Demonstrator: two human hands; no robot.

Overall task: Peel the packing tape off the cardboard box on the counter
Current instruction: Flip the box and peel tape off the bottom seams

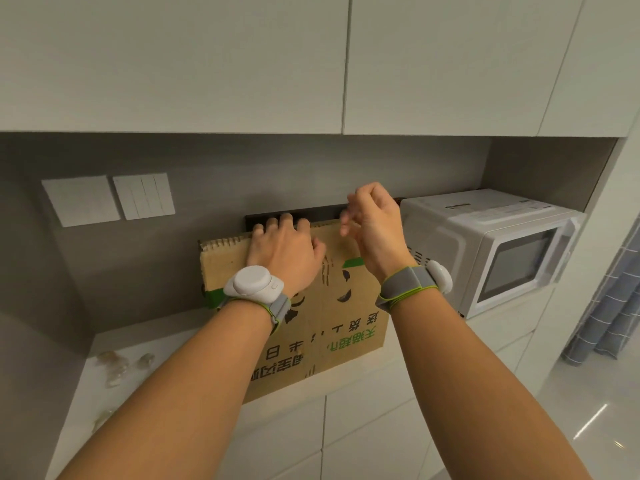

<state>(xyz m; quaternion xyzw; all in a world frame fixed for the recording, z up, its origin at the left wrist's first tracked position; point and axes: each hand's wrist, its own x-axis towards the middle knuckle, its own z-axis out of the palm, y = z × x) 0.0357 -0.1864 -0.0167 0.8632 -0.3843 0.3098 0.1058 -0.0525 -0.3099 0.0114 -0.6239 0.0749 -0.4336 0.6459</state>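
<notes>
Counter (145, 344): left hand (284, 252) grips cardboard box (329, 327) top edge; right hand (372, 220) raised, fingers loosely curled, blurred.

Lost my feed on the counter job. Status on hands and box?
Left hand gripping top edge of box. Right hand raised above box, fingers curled, blurred; tape not discernible. Microwave close on right, nothing blocking.

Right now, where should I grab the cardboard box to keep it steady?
Grip the cardboard box along its top edge, coming from above, where the left hand already curls over. It stands upright on the counter, so that edge is exposed.
</notes>
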